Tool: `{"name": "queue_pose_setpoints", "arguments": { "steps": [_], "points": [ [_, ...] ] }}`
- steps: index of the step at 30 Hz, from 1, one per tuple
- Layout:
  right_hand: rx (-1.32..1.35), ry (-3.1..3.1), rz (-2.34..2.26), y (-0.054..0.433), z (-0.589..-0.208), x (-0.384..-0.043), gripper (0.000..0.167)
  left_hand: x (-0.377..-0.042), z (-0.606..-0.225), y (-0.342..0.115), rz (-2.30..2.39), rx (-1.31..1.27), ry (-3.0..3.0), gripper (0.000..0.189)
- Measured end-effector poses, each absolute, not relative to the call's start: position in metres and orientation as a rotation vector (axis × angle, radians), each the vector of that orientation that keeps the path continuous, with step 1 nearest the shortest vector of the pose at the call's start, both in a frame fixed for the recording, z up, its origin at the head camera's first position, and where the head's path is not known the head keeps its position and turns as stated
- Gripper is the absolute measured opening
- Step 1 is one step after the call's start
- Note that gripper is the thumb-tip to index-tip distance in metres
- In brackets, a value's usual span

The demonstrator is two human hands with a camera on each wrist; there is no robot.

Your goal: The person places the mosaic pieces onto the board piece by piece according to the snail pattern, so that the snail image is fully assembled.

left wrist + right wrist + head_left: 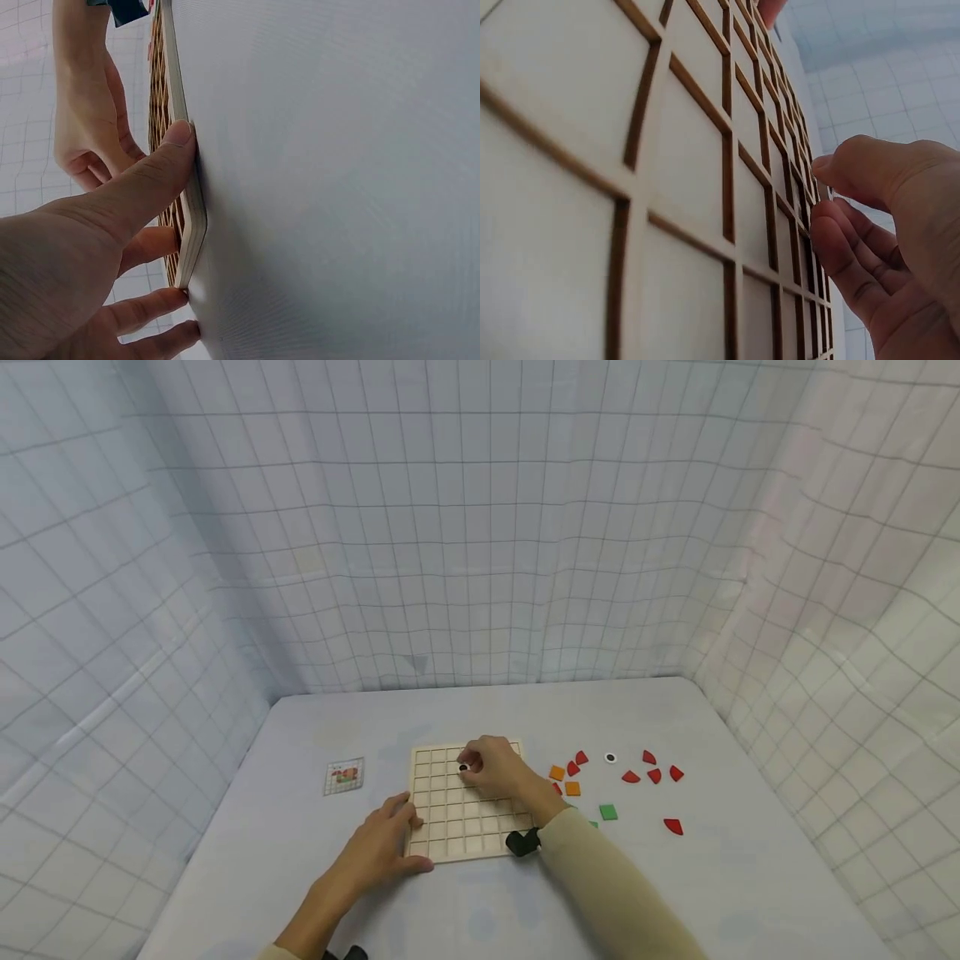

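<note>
Our left hand (384, 845), spread wide, braces the wooden grid board (455, 829) near-left; our right hand (492, 767) pinches a black-and-white disc (463, 768), best held level.

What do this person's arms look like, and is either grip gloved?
No gloves: the left grip and right grip are bare. The right sleeve is long, plain, pale beige; a similar left cuff barely shows. A small black device sits by the right wrist, another black part near the left.
</note>
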State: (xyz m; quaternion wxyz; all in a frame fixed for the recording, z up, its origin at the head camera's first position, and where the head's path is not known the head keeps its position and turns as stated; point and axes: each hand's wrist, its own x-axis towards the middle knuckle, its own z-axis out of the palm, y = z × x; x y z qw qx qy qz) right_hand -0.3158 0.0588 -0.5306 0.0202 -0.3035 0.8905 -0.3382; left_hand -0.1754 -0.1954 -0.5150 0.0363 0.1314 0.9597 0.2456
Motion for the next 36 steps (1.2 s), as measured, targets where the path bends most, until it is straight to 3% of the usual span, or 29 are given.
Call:
{"name": "queue_pose_setpoints", "arguments": {
  "steps": [36],
  "points": [
    [-0.794, 2.771, -1.122, 0.026, -0.539, -0.324, 0.011, -0.177, -0.514, -0.194, 0.758, 0.431, 2.945, 0.059]
  ]
}}
